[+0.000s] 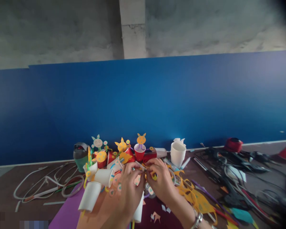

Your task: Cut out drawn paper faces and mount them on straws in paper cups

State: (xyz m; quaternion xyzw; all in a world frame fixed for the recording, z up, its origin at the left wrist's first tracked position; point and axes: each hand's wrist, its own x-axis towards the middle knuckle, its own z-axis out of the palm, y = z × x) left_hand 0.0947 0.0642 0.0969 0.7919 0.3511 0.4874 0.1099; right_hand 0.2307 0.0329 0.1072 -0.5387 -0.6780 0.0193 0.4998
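My left hand (131, 184) and my right hand (159, 178) meet over the table, fingers pinched close together. What sits between the fingertips is small and mostly hidden; a pale strip shows at the left fingers. Beneath my left wrist stands a white paper cup (139, 208), partly covered. To its left lie more white cups (90, 196), tipped over, with yellow stems poking out. Just behind my hands, a red cup (139, 153) carries an orange paper animal head (141, 139). Orange paper scraps (193, 194) spread right of my right hand.
A white cup (178, 154) holding crumpled white paper stands at the back. Black glue guns (235, 194) and tangled cables lie at the right. White cords (38, 187) loop across the left. Purple paper (68, 208) lies in front, and a blue panel (143, 101) rises behind.
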